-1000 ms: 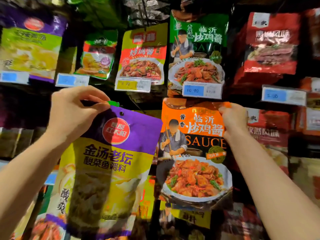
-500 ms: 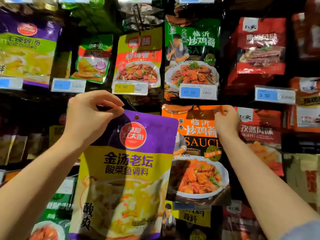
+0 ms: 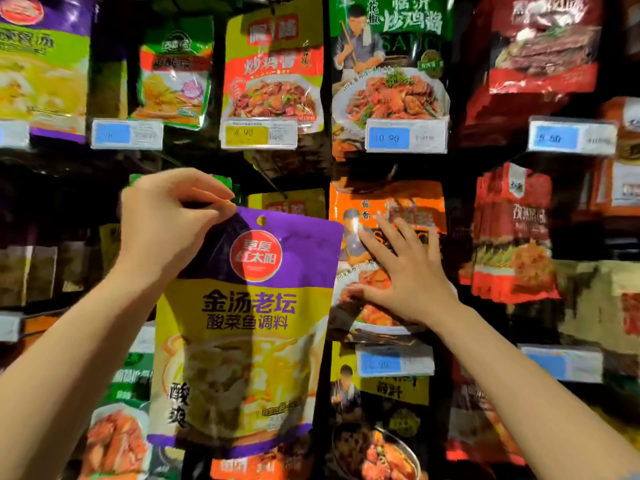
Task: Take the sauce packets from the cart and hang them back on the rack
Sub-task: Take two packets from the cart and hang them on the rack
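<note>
Right hand (image 3: 403,271) has let go of the top edge of the glossy orange sauce packet (image 3: 388,216) since half a second ago — now it's spread flat, fingers apart, palm pressing the front of that packet, which looks hung on the rack already. Left hand (image 3: 166,230) hasn't really changed its grip: thumb and fingertips pinched on the top left corner of the big purple-and-yellow plastic sauce packet (image 3: 249,323), though the whole thing has drifted a bit right and now overlaps the orange one's left edge.

So the purple packet hangs straight down from that pinch, long axis vertical, and its little round hang hole (image 3: 261,221) sits just right of the fingertips. I can make out a thin dark metal hook (image 3: 272,183) sticking out above it, slightly up and to the right of the hole, in front of a yellow packet (image 3: 287,202). That's the relation that matters I think: hole below the hook tip, not on it yet. Left hand is the one in charge here — right is free to help steady it.
</note>
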A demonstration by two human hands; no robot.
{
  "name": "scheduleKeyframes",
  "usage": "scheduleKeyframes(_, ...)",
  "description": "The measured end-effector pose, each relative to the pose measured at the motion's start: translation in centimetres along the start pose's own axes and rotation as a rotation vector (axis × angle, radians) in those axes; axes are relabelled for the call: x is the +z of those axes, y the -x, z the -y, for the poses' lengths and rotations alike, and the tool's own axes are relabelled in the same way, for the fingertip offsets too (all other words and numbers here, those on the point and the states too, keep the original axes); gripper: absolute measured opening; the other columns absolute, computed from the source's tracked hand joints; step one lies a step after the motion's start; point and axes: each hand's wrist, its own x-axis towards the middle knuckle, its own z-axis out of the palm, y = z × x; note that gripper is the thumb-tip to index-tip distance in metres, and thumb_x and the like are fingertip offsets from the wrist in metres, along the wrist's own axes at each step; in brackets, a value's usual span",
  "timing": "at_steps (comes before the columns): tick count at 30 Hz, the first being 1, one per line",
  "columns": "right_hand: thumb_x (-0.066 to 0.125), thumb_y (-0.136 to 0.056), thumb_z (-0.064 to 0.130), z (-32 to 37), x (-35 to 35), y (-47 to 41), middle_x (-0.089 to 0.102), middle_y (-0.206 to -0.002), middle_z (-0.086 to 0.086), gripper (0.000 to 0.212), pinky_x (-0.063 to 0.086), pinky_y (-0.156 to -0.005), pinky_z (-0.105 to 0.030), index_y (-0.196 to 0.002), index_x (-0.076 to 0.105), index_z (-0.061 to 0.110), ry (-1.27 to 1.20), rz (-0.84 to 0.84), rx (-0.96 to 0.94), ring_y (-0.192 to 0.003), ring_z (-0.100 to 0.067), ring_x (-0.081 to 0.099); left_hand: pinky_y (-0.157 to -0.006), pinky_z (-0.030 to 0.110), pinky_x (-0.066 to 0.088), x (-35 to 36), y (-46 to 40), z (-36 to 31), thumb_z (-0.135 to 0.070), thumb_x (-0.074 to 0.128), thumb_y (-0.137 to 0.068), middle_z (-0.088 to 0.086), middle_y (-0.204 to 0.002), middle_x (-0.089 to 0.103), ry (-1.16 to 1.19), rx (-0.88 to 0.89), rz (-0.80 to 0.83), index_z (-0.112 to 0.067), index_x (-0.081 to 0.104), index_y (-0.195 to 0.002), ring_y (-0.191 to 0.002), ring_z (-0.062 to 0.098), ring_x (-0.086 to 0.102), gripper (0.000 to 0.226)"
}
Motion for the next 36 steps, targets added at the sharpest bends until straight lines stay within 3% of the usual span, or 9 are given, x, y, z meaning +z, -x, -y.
scheduleKeyframes(3, 0.019, -0.067, 0.086, -0.5, 2.3, -0.6, 0.014, -0.158, 0.0, 0.096, 0.003, -0.107, -0.065, -0.148, 0.014, 0.035, 0.102, 0.097, 0.006, -0.14, -0.033, 0.024, -0.066, 0.004, 0.044, -0.3, 0.5, 0.5, -0.01, 0.078, -0.068, -0.039, -0.063, 0.059, -0.016, -0.01, 0.006, -0.027, 0.068, -0.074, -0.064, -0.012, 0.06, 0.021)
scheduleKeyframes(8, 0.038, -0.074, 0.081, -2.1, 6.0, 0.5, -0.021, -0.156, 0.005, 0.099, 0.017, -0.107, -0.063, -0.14, -0.026, 0.043, 0.007, 0.269, 0.094, -0.145, -0.026, -0.007, -0.066, 0.006, 0.046, -1.0, 1.1, 1.0, -0.011, 0.079, -0.068, -0.036, -0.071, 0.062, -0.021, -0.003, -0.009, -0.029, 0.068, -0.072, -0.067, -0.008, 0.062, 0.022)
scheduleKeyframes(11, 0.042, -0.078, 0.075, -2.7, 6.7, 1.6, -0.022, -0.156, 0.004, 0.095, 0.023, -0.106, -0.058, -0.135, -0.029, 0.05, -0.078, 0.318, 0.115, -0.145, -0.027, 0.0, -0.066, 0.006, 0.046, -1.2, 1.1, 1.1, -0.011, 0.079, -0.069, -0.023, -0.07, 0.067, -0.025, 0.01, -0.008, -0.028, 0.068, -0.074, -0.069, -0.006, 0.062, 0.02)
scheduleKeyframes(17, 0.051, -0.085, 0.058, -3.1, 4.7, 1.7, -0.005, -0.158, 0.006, 0.083, 0.024, -0.112, -0.048, -0.144, -0.005, 0.045, -0.249, 0.149, 0.079, -0.144, -0.022, 0.011, -0.067, 0.007, 0.046, -0.6, 0.7, 0.8, -0.01, 0.078, -0.068, -0.036, -0.066, 0.061, -0.015, -0.016, -0.004, -0.031, 0.067, -0.072, -0.066, -0.009, 0.061, 0.024)
scheduleKeyframes(21, 0.048, -0.088, 0.055, -2.1, 0.4, 0.9, 0.014, -0.156, 0.011, 0.067, 0.032, -0.109, -0.039, -0.146, 0.015, 0.043, -0.497, 0.007, 0.038, -0.143, -0.01, 0.017, -0.067, 0.007, 0.047, 0.5, 0.7, 0.4, -0.007, 0.078, -0.068, -0.026, -0.062, 0.064, 0.028, -0.036, -0.003, -0.032, 0.065, -0.069, -0.065, -0.01, 0.061, 0.028)
scheduleKeyframes(26, 0.051, -0.079, 0.057, 2.0, -6.1, 1.1, 0.053, -0.131, 0.014, 0.052, 0.052, -0.089, -0.036, -0.13, 0.036, 0.059, -1.066, -0.111, -0.02, -0.11, -0.006, 0.058, -0.062, 0.004, 0.043, 2.2, 0.5, -0.4, -0.002, 0.077, -0.067, -0.026, -0.06, 0.064, 0.117, -0.038, -0.02, -0.024, 0.068, -0.07, -0.061, -0.011, 0.06, 0.024)
scheduleKeyframes(28, 0.061, -0.075, 0.051, 4.1, -7.0, 1.6, 0.044, -0.137, 0.013, 0.058, 0.053, -0.078, -0.034, -0.127, 0.038, 0.059, -1.175, -0.092, -0.064, -0.113, -0.014, 0.057, -0.062, 0.006, 0.044, 2.9, 0.2, -0.9, 0.0, 0.076, -0.067, -0.024, -0.059, 0.064, 0.174, -0.041, -0.018, -0.023, 0.068, -0.07, -0.061, -0.009, 0.061, 0.024)
scheduleKeyframes(31, 0.073, -0.073, 0.036, 5.6, -6.3, 2.2, 0.03, -0.144, 0.009, 0.062, 0.045, -0.096, -0.031, -0.128, 0.046, 0.044, -1.074, -0.265, -0.019, -0.131, -0.008, 0.038, -0.063, 0.012, 0.048, 3.4, -0.1, -1.5, 0.0, 0.077, -0.066, -0.025, -0.062, 0.066, 0.255, -0.036, -0.017, -0.027, 0.067, -0.068, -0.062, -0.004, 0.063, 0.029)
scheduleKeyframes(36, 0.068, -0.076, 0.009, 6.3, -5.4, 2.5, 0.055, -0.12, 0.005, 0.049, 0.045, -0.092, -0.022, -0.117, 0.054, 0.033, -1.189, -0.461, 0.097, -0.112, -0.002, 0.052, -0.063, 0.014, 0.048, 3.5, 0.7, -2.0, 0.001, 0.077, -0.068, -0.021, -0.064, 0.067, 0.367, -0.024, -0.038, -0.023, 0.067, -0.07, -0.064, -0.002, 0.064, 0.026)
